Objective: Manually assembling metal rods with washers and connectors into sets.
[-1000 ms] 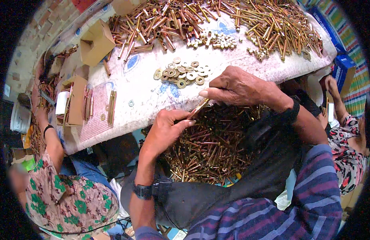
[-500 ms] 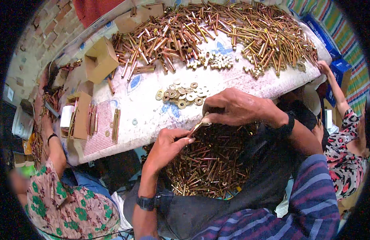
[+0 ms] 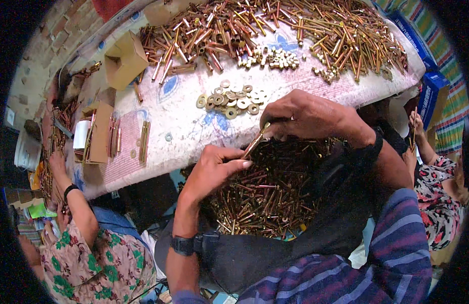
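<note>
A brass-coloured anchor bolt [image 3: 254,144] is held at a slant over the table's near edge. Its lower end sits between the thumb and fingers of my left hand [image 3: 214,169]. At its upper end the bent fingers of my right hand [image 3: 305,115] close round the tip, hiding part of it. Just beyond my hands, a loose heap of flat washers [image 3: 232,112] lies on the cloth-covered table [image 3: 189,131]. Farther back are small pale nuts [image 3: 280,60] and a wide pile of metal sleeves and rods [image 3: 209,38]. Below my hands spreads a mass of similar bolts [image 3: 265,202].
An open cardboard box [image 3: 124,61] stands at the table's left, with another box [image 3: 99,131] and upright rods nearer. Co-workers sit at both sides: a floral sleeve [image 3: 75,243] left, a patterned top [image 3: 437,202] right. Blue boxes [image 3: 431,99] stand beyond the right end.
My right hand has tilted and shifted slightly to the right, exposing more of the bolt. The co-worker at right has drawn a hand back from the table and now holds a rod.
</note>
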### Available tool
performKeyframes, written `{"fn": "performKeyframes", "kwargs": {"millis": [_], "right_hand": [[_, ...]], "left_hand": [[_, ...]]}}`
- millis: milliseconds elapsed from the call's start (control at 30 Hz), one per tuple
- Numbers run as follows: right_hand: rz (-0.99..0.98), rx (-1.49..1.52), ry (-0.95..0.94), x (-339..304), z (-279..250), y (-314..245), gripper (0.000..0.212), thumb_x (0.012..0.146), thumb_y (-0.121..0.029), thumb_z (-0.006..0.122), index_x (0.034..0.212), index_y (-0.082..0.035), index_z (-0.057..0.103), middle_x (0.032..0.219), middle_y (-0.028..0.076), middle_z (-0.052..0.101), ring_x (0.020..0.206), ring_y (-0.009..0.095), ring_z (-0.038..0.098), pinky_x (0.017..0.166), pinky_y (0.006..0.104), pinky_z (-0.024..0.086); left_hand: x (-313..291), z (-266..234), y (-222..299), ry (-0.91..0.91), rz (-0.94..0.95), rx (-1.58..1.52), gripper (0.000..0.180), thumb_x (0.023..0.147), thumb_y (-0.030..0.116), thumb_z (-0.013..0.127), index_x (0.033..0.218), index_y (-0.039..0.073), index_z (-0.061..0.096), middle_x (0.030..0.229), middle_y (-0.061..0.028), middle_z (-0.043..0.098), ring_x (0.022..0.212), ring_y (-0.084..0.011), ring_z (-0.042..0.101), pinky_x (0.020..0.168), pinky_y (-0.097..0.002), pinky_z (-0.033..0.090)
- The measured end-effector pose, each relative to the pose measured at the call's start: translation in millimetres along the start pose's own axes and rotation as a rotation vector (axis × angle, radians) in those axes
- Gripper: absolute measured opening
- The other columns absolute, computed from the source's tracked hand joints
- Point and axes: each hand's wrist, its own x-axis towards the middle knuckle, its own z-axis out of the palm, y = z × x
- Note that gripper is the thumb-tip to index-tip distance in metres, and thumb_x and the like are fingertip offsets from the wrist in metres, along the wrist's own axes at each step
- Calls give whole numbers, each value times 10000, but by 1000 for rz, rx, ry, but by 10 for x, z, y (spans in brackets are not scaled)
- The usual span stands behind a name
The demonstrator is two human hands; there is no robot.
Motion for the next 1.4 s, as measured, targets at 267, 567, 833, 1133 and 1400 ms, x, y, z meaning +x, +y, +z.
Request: {"fn": "performKeyframes", "kwargs": {"millis": [267,567,833,1133,1400], "right_hand": [[-54,-187,26,12,62,-1,342,971,-338,582,862,-17,625,607,148,560,527,269,567,536,417,435],[-104,-64,75,35,144,47,444,980,-392,557,806,13,614,585,168,502,501,267,454,527,422,409],[-105,-98,123,40,146,16,368,964,-346,566,889,13,583,625,216,516,558,350,545,566,457,412],[186,52,-55,91,196,-41,379,966,-343,534,831,9,576,739,235,573,727,409,608,667,504,455],[-29,-95,120,77,210,-59,388,958,-325,572,775,17,590,656,228,564,661,431,597,623,490,472]], "left_hand": [[-48,-32,-27,-36,-57,22,251,824,137,729,998,-43,713,806,-32,703,757,-75,587,708,-253,484],[-76,-32,-67,47,27,8,254,808,132,704,1005,-27,717,703,-96,674,664,-117,581,627,-308,479],[-80,-90,22,-21,-113,26,239,820,142,724,963,-48,713,751,-21,669,709,-71,563,654,-262,468],[-73,-76,-46,-22,-63,31,228,818,125,721,974,-42,720,773,-3,680,727,-69,573,676,-257,474],[-72,-80,-38,-13,-65,22,242,826,132,711,999,-37,714,801,-25,702,762,-76,598,715,-270,491]]}}
